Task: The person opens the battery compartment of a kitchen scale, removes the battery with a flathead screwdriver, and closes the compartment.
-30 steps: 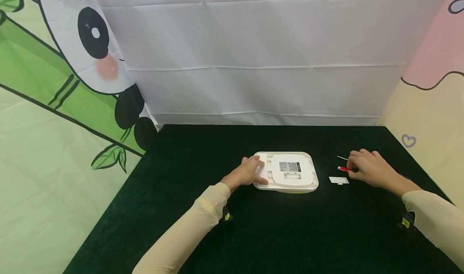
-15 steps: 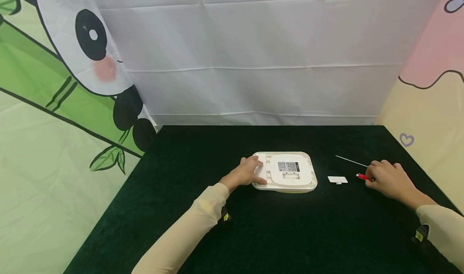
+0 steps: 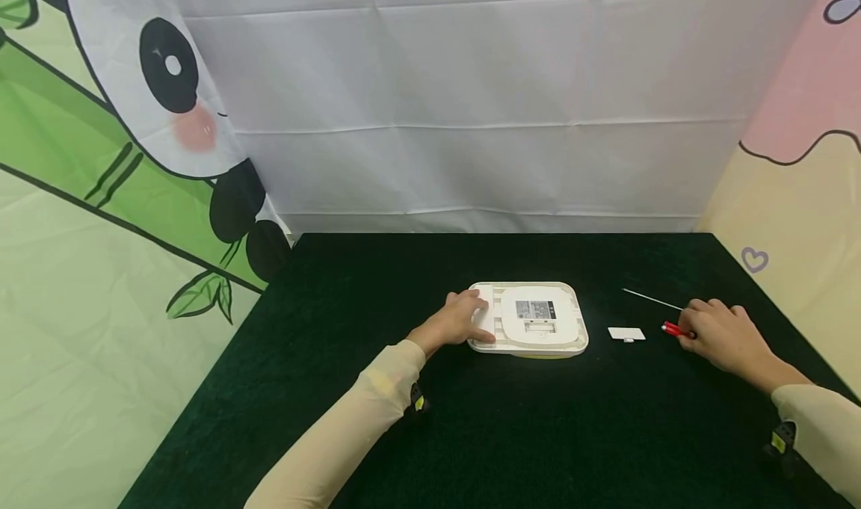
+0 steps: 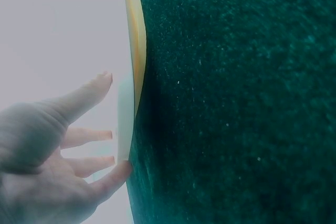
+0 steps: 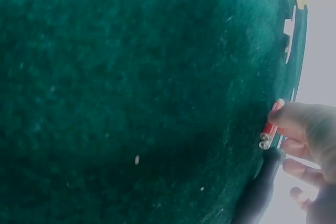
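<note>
My left hand (image 3: 457, 317) rests on the left end of a white, rounded-rectangular device (image 3: 543, 315) lying label-side up. In the left wrist view its fingers are spread, one fingertip touching the device's edge. An open battery compartment (image 3: 540, 328) shows below the label. At the right, my right hand (image 3: 723, 337) pinches red batteries (image 3: 675, 329) low over the table; two ends show in the right wrist view. Beside these fingers lies a screwdriver, its thin metal shaft (image 3: 649, 297) pointing left and its dark handle (image 5: 261, 187) partly hidden by the hand.
A small white battery cover (image 3: 626, 333) with a tab lies between the device and my right hand. Dark green cloth (image 3: 565, 427) covers the table. A white sheet (image 3: 471, 105) hangs behind it, with printed cloths at both sides.
My right hand has moved right and slightly nearer with the red batteries, uncovering more of the screwdriver shaft. In the last half second the batteries turned slightly. My left hand stayed on the device.
</note>
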{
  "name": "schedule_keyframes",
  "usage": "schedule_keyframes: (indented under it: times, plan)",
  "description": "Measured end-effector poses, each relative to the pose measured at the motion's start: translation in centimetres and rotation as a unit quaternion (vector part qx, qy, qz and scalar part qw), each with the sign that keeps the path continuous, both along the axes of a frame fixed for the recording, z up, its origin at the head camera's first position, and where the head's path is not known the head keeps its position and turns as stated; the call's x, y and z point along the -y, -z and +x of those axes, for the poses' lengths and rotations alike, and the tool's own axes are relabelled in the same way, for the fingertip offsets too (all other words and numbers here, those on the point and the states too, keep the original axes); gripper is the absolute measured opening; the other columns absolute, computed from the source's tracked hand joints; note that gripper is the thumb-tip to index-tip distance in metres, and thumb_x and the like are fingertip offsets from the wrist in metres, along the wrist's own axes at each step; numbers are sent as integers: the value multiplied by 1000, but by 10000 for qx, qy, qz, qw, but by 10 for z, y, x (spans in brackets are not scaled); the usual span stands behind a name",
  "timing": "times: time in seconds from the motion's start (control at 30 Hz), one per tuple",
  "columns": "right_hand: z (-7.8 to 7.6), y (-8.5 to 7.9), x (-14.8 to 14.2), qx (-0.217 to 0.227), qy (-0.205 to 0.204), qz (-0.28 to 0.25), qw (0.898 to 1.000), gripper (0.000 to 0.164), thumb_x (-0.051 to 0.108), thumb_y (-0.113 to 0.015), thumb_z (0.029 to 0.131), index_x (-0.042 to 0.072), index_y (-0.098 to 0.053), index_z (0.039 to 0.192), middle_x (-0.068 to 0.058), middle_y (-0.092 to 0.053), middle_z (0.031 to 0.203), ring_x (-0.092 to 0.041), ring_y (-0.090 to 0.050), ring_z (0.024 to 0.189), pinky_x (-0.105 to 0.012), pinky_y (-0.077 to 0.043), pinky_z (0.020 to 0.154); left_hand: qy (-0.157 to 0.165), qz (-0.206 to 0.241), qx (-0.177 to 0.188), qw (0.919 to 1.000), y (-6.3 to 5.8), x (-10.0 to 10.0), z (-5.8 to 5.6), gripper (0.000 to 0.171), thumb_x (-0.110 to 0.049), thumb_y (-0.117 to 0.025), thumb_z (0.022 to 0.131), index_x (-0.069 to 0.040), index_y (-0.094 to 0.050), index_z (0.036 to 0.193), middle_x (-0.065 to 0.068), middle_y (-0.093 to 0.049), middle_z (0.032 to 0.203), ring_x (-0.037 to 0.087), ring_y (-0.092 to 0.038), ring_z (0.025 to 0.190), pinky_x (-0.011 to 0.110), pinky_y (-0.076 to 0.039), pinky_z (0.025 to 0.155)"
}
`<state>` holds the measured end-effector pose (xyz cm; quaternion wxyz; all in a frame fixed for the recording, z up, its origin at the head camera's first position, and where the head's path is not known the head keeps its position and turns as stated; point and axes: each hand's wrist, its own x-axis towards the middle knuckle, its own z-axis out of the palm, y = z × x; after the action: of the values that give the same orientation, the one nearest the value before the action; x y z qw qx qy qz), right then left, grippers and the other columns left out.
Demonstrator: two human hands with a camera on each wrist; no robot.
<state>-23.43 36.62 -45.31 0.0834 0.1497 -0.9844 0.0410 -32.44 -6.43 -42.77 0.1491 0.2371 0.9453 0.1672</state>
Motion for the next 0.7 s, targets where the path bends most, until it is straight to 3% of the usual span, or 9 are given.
schedule_keyframes:
  times: [0.17, 0.4, 0.7]
  plan:
    - [-1, 2, 13, -511, -430, -266, 9974, 13, 16, -78, 80, 16, -69, 90, 1, -58, 87, -20, -50, 82, -36, -34, 67, 3, -35, -4, 10000, 1, 1, -2, 64, -40, -76, 84, -12, -56, 138, 9, -32, 159, 30, -34, 135, 43, -31, 113]
    - [-6, 9, 37, -1068, -1204, -337, 9864, 20, 15, -84, 74, 25, -69, 84, 9, -58, 88, -14, -50, 84, -35, -36, 69, -49, -2, 58, 10000, 2, 1, -3, 64, -39, -77, 84, -12, -56, 138, 9, -32, 159, 30, -34, 134, 43, -31, 112]
    - [-9, 16, 46, -1525, -1737, -196, 9727, 24, 13, -86, 68, 23, -70, 83, 7, -59, 88, -14, -49, 83, -34, -36, 68, -4, 5, 61, 10000, -1, 0, -1, 64, -38, -77, 84, -11, -56, 138, 10, -32, 159, 30, -34, 134, 42, -31, 112]
